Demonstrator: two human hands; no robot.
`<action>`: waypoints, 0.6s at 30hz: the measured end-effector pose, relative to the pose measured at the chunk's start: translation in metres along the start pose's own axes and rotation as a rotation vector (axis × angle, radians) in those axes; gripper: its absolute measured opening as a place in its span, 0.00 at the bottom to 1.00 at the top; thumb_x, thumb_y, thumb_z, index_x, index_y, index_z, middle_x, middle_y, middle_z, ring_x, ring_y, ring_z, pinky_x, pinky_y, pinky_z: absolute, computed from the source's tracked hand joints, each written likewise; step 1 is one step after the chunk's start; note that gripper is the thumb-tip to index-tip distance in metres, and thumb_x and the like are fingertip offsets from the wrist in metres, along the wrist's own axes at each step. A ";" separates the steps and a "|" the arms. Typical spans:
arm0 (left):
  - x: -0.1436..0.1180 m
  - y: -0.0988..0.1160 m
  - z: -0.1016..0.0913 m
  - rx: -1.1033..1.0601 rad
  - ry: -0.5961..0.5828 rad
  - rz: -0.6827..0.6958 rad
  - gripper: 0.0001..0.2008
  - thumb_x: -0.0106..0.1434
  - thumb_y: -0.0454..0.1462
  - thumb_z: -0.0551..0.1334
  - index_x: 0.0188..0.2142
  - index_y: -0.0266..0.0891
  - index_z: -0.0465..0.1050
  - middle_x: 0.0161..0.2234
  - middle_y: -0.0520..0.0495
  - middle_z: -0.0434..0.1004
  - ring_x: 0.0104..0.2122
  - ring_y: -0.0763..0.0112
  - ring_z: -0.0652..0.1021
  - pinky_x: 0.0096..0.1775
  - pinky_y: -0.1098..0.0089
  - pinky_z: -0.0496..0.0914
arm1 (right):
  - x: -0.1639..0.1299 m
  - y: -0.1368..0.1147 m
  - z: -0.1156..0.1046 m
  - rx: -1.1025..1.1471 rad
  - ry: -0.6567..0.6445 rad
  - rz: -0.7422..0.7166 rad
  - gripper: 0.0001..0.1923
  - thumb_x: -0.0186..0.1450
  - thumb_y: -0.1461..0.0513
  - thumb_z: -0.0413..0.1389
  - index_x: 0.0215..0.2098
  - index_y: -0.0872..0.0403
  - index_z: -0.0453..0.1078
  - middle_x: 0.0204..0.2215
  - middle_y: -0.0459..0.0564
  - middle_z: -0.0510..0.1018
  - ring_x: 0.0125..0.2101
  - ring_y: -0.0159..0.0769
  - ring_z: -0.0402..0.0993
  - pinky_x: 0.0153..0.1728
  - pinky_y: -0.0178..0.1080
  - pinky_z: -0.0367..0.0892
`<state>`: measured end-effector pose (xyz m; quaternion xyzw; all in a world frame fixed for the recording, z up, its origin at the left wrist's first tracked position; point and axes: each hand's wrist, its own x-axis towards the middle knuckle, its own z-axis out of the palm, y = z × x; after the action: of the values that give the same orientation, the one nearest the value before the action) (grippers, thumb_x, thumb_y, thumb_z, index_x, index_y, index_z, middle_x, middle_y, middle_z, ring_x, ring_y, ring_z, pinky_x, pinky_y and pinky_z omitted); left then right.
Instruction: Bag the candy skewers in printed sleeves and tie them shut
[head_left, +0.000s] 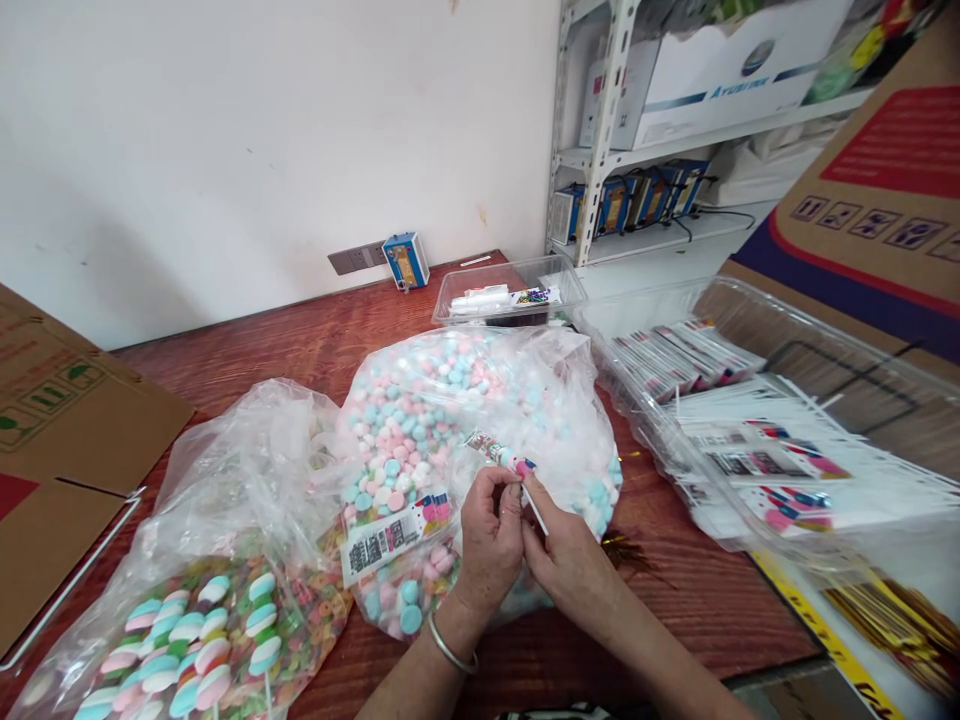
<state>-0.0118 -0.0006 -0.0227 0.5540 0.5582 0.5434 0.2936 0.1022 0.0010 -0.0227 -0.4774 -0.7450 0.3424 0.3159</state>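
Observation:
Both hands meet over a big clear bag (525, 360) of pink, blue and white marshmallows (390, 435). A marshmallow skewer (495, 450) in a printed clear wrapper points up and away from me. Pinched at its lower end are the fingers of my left hand (491, 525), which has a bangle at the wrist. My right hand (562, 550) closes around the same end, with the white stick (535, 510) showing against it. Whether a tie is between the fingertips is hidden. A flat printed wrapper (397, 537) lies on the bag, left of my hands.
To the left, unwrapped marshmallow skewers (187, 640) lie on a bag of gummy rings (319, 600). A clear bin (645, 420) at right holds printed wrappers and white sticks. Gold twist ties (892, 620) sit front right. Cardboard boxes (75, 440) flank the table; a small tray (506, 270) stands behind.

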 end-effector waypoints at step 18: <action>-0.014 0.002 -0.005 0.202 -0.015 0.246 0.08 0.65 0.28 0.54 0.38 0.40 0.68 0.33 0.49 0.72 0.34 0.69 0.73 0.37 0.70 0.67 | -0.031 0.007 0.004 0.864 -0.053 0.375 0.16 0.67 0.49 0.52 0.32 0.53 0.65 0.14 0.35 0.59 0.12 0.24 0.50 0.13 0.28 0.49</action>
<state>-0.0125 -0.0152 -0.0238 0.6490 0.5356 0.5122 0.1721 0.1128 -0.0264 -0.0351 -0.4197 -0.4429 0.6843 0.3993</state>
